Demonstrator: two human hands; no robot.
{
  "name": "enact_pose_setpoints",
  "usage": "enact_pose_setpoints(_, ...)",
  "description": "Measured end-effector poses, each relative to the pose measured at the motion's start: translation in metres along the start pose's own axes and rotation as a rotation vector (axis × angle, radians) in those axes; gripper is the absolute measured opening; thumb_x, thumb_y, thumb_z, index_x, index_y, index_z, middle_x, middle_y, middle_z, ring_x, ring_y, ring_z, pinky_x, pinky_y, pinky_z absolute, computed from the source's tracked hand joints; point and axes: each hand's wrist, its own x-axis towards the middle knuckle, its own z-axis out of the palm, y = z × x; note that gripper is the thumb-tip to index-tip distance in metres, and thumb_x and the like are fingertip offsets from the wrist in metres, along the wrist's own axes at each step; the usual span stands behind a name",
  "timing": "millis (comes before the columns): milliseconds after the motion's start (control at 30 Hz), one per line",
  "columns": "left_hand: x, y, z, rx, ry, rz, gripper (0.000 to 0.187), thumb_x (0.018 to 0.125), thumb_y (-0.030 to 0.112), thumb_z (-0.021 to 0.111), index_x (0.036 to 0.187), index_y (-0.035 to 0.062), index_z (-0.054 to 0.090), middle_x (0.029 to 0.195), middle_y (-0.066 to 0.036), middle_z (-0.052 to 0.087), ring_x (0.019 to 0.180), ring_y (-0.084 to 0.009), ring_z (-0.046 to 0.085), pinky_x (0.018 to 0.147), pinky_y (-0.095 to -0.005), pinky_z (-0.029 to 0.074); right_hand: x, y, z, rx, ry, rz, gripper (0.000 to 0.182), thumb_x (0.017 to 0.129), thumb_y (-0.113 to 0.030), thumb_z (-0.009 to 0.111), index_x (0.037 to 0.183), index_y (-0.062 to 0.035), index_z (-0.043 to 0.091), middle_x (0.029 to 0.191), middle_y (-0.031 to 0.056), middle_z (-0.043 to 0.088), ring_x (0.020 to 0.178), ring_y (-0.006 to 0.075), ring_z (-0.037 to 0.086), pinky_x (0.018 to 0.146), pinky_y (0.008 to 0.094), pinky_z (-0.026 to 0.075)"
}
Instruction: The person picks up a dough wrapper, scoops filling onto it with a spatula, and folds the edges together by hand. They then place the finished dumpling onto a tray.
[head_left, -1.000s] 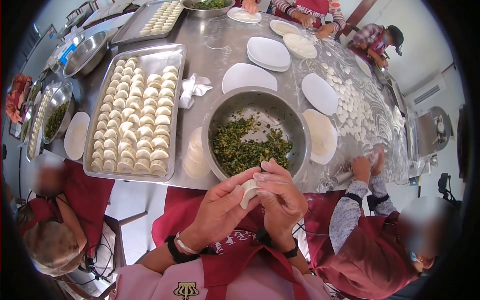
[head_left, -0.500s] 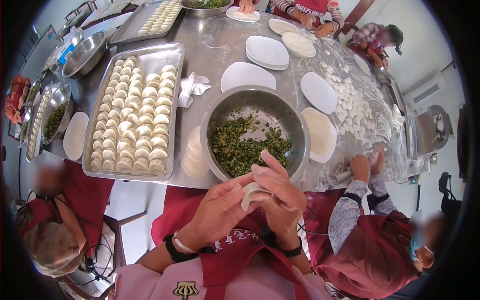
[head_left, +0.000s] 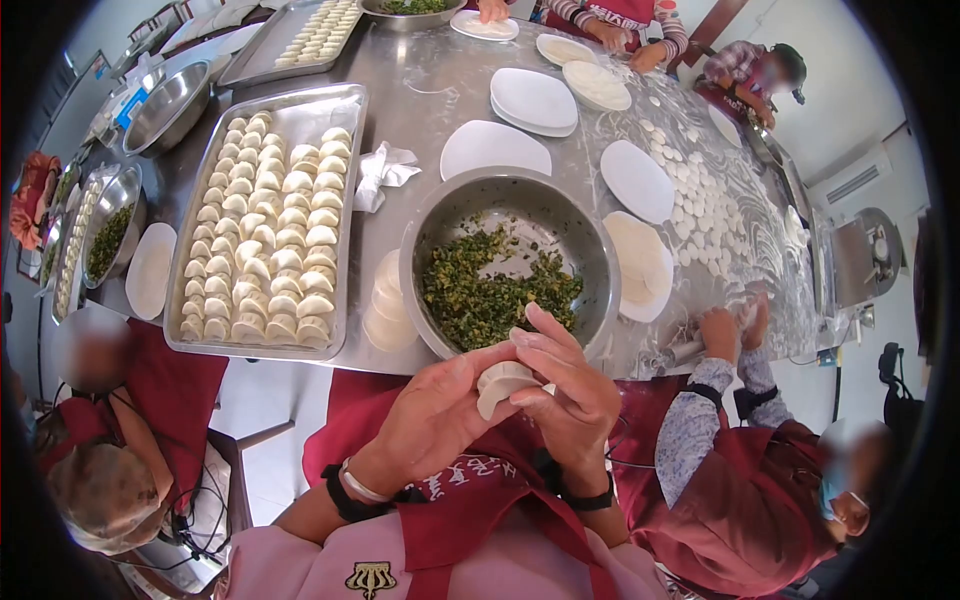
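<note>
Between my two hands, at the near edge of the table, is a pale folded dumpling (head_left: 503, 383) with a curved edge. My left hand (head_left: 435, 405) is closed around its left side, fingertips on its top. From the right, my right hand (head_left: 565, 395) pinches it with thumb and fingers. Just beyond my fingers stands a steel bowl (head_left: 595, 250) holding chopped green filling (head_left: 480, 290). Round dough wrappers (head_left: 388, 320) lie in an overlapping stack left of the bowl. Further left, a metal tray (head_left: 352, 110) carries rows of finished dumplings (head_left: 262, 235).
White plates (head_left: 497, 150) stand behind the bowl, and a plate of wrappers (head_left: 640, 265) is to its right. Dough pieces (head_left: 705, 210) lie on the floured steel table (head_left: 440, 110). A co-worker's hands (head_left: 735, 325) work at the right; another person (head_left: 130, 430) sits at the left.
Both hands have shifted slightly, with the dumpling turned a little so that more of its side shows. It stays between my fingers.
</note>
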Motion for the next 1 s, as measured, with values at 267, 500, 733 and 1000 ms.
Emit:
enact_pose_setpoints(267,0.001,-0.002,0.0,-0.018,-0.013,0.024,0.063,0.106,0.035,0.045,0.148,-0.0092,0.03,0.144,-0.016,0.047,0.134,-0.0219,0.047,0.116,-0.0394,0.036,-0.005,0.006,0.013,-0.007,0.145,-0.066,0.023,0.078,-0.004,0.078,0.1,-0.0021,0.072,0.107,0.0156,0.073,0.116,0.0367,0.064,0.106,0.0526,0.045)
enact_pose_setpoints(500,0.001,-0.002,0.001,-0.007,0.023,0.014,0.069,0.104,0.037,0.049,0.149,-0.0101,0.027,0.144,-0.015,0.046,0.134,-0.0207,0.047,0.116,-0.039,0.036,-0.006,0.012,0.012,-0.003,0.109,-0.082,0.015,0.082,-0.005,0.076,0.096,-0.003,0.073,0.106,0.0145,0.074,0.116,0.0351,0.065,0.107,0.052,0.044)
enact_pose_setpoints(733,0.0,-0.002,-0.007,-0.013,-0.008,-0.008,0.066,0.104,0.036,0.049,0.148,-0.0096,0.03,0.142,-0.015,0.048,0.132,-0.0215,0.048,0.115,-0.0396,0.037,0.004,-0.004,0.008,-0.018,0.023,0.043,0.022,0.078,-0.008,0.077,0.099,-0.0038,0.075,0.103,0.0128,0.075,0.124,0.0359,0.06,0.109,0.0512,0.042)
enact_pose_setpoints(1000,-0.001,-0.004,-0.004,-0.043,0.018,-0.033,0.053,0.107,0.03,0.044,0.144,-0.0075,0.037,0.14,-0.014,0.049,0.129,-0.0211,0.05,0.114,-0.0406,0.038,0.003,0.009,-0.001,-0.073,-0.126,-0.081,0.016,0.079,-0.01,0.076,0.095,-0.0061,0.076,0.103,0.009,0.075,0.126,0.0353,0.059,0.111,0.0535,0.038)
